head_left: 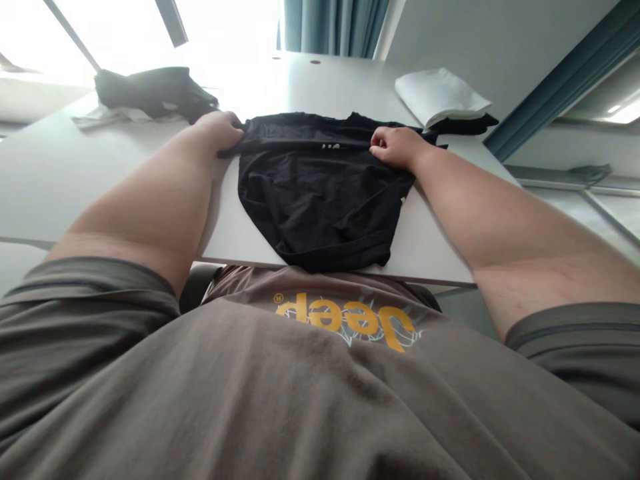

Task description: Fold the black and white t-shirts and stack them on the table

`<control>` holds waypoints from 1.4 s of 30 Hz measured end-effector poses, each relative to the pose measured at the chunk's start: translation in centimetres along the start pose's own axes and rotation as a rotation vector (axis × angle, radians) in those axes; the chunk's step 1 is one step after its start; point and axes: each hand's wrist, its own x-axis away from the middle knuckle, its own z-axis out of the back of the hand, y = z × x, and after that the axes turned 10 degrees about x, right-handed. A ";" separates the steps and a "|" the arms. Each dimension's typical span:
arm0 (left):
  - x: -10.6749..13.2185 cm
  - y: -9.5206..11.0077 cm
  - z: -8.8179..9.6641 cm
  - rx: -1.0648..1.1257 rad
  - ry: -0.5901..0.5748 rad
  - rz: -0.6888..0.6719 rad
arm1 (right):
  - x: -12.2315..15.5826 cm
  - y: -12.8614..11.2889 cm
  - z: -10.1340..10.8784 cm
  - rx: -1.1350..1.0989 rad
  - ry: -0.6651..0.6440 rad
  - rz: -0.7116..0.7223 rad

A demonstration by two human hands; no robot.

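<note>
Left hand (220, 131) grip pinched on black garment (320, 200), right hand (396, 145) grip pinching its other corner, garment spread between both on table (60, 180), white folded cloth (440, 97) beyond right grip

the brown shirt (320, 373) reads "jeep" in yellow letters (upside down from this view).

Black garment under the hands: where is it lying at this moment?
In the head view the black garment lies centred at the near edge of the white table, its far fold gripped by the left hand and right hand.
</note>
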 end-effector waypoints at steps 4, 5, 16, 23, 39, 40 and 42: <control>0.0 -0.1 0.0 0.003 0.002 -0.006 | 0.0 0.1 0.0 -0.008 -0.015 0.001; 0.0 -0.1 -0.1 0.005 0.003 -0.003 | -0.1 0.1 -0.1 -0.009 -0.018 0.003; -0.7 -0.6 -0.3 0.017 -0.003 -0.009 | 0.0 -0.1 0.0 -0.009 -0.001 -0.002; -0.4 -0.4 -0.3 0.010 -0.003 -0.007 | 0.1 -0.2 0.1 0.008 0.004 -0.001; 0.4 0.1 0.2 0.017 -0.010 0.006 | 0.4 -0.6 0.5 0.006 -0.013 -0.008; 0.4 0.0 0.2 0.026 -0.009 0.010 | 0.4 -0.6 0.5 0.007 -0.013 -0.006; 0.3 -0.1 0.1 0.041 -0.007 0.018 | 0.3 -0.4 0.4 0.011 -0.011 0.000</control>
